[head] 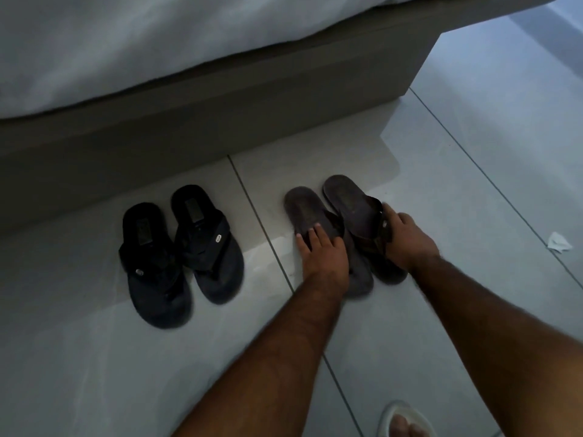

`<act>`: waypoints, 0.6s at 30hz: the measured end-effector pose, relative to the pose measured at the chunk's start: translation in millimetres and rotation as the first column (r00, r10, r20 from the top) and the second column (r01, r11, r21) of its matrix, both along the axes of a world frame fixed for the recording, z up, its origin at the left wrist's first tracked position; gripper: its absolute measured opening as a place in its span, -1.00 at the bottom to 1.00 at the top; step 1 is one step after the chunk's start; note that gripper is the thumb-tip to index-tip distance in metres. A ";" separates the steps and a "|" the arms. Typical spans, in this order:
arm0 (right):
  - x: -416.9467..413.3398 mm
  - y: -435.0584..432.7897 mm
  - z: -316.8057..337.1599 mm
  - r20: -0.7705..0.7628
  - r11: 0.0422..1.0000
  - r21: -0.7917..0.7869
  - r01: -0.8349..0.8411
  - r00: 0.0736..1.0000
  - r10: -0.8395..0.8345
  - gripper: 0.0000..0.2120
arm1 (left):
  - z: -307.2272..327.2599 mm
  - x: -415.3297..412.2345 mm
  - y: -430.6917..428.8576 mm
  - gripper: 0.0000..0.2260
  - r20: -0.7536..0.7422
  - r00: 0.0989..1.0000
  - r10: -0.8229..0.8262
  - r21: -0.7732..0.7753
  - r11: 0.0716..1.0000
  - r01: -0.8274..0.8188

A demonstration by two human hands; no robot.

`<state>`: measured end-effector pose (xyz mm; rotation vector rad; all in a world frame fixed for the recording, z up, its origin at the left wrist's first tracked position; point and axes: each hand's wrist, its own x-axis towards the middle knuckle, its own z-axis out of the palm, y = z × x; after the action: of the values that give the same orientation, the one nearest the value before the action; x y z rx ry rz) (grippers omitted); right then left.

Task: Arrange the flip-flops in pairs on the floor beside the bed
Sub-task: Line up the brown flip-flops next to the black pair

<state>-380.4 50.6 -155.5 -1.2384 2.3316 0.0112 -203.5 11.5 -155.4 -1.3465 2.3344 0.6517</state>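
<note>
Two black flip-flops lie side by side on the tiled floor at left, one [154, 266] slightly nearer me than the other [206, 244]. To the right are two grey-brown flip-flops with heels toward the bed. My left hand [321, 250] rests flat on the left grey-brown flip-flop [307, 212], fingers spread over its footbed. My right hand [405, 238] grips the strap of the right grey-brown flip-flop [347, 200]. These two touch along their inner edges, and the right one sits a little farther from me.
The bed frame [220, 121] with white bedding [142, 42] runs across the top. A scrap of white paper [558, 242] lies on the floor at right. My foot in a white sandal [403, 421] shows at the bottom edge.
</note>
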 end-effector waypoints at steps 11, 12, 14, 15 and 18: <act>36.4 -71.3 -14.5 -0.034 0.993 -0.060 -0.097 0.995 0.095 -0.30 | -6.8 26.4 -93.9 -0.04 0.000 1.000 0.013 -0.015 1.000 -0.013; 36.7 -76.9 -13.6 -0.023 0.994 -0.054 -0.091 0.996 0.090 -0.29 | -6.3 27.3 -99.5 -0.04 0.001 1.000 0.003 -0.012 1.000 -0.003; 37.3 -89.7 -11.6 -0.019 0.994 -0.055 -0.091 0.996 0.090 -0.28 | -6.5 28.0 -111.0 -0.04 0.000 1.000 -0.007 -0.007 1.000 0.007; 37.5 -96.2 -10.6 -0.022 0.994 -0.055 -0.096 0.995 0.095 -0.28 | -6.9 28.0 -116.1 -0.03 0.002 1.000 -0.008 -0.009 1.000 0.008; 37.1 -115.3 -8.1 -0.036 0.992 -0.035 -0.118 0.993 0.117 -0.28 | -8.2 27.4 -130.8 -0.03 0.022 1.000 -0.012 -0.017 1.000 0.012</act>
<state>-343.3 -64.7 -163.6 -1.4027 2.2941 0.0287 -176.1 -119.3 -163.6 -1.3393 2.3337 0.6121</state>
